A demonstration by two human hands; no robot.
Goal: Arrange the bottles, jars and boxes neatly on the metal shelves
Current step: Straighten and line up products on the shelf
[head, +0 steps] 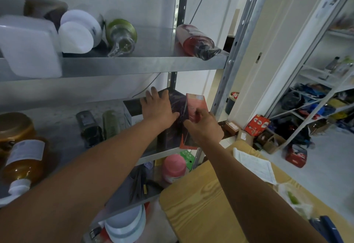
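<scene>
On the middle metal shelf (153, 154) a tall dark box (175, 99) stands upright at the right end. My left hand (158, 106) lies flat on its top with fingers spread. A red-orange box (195, 105) leans against the dark box's right side, and my right hand (203, 126) grips it with thumb and fingers. Left of the boxes lie a dark bottle (89, 128) and a green bottle (111, 124). The upper shelf (143, 64) carries a white tub (28, 45), white jars (78, 32), a green bottle (121, 36) and a red bottle (197, 41), both lying down.
Amber jars (21, 147) crowd the middle shelf's left end. A pink-capped bottle (174, 168) and white lids (124, 223) sit on lower shelves. A wooden table (206, 200) with papers stands at my right. A second rack (316, 97) and boxes on the floor are further right.
</scene>
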